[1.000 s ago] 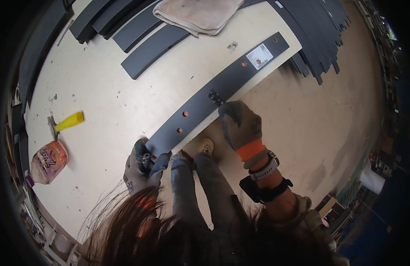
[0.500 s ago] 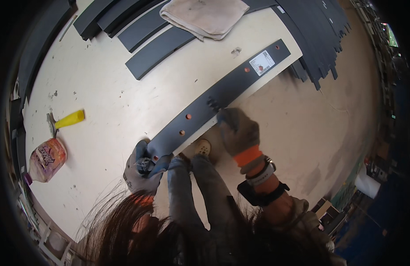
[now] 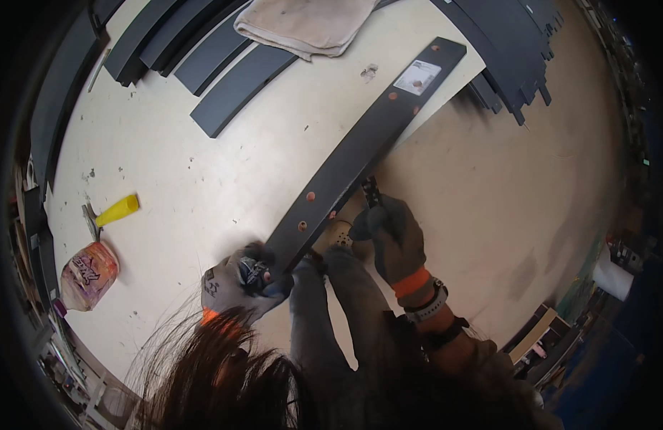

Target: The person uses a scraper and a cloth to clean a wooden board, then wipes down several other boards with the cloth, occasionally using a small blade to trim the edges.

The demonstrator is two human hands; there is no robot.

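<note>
A long dark grey bar [image 3: 346,161] with drilled holes and a white label lies slantwise at the table's near edge, tipped so its narrow side shows. My gloved left hand [image 3: 234,285] is closed around its near end, the thumb beside a hole. Something dark and crumpled at those fingers is too unclear to name. To the right of the bar, my gloved right hand [image 3: 396,236] is closed on a short black tool [image 3: 371,190] pointing up toward the bar's edge. The tool's kind cannot be made out, nor whether it touches the bar.
Several dark grey bars [image 3: 238,89] lie at the far left, beside a folded beige cloth [image 3: 302,25]. More are stacked at the far right [image 3: 507,50]. At left on the pale table [image 3: 166,251] are a yellow-handled tool [image 3: 118,209] and a pinkish plastic bottle [image 3: 90,276].
The bar has tipped and turned steeper, showing its side edge. My right hand with the black tool has moved off its top face, down and right. My left hand has shifted slightly nearer.
</note>
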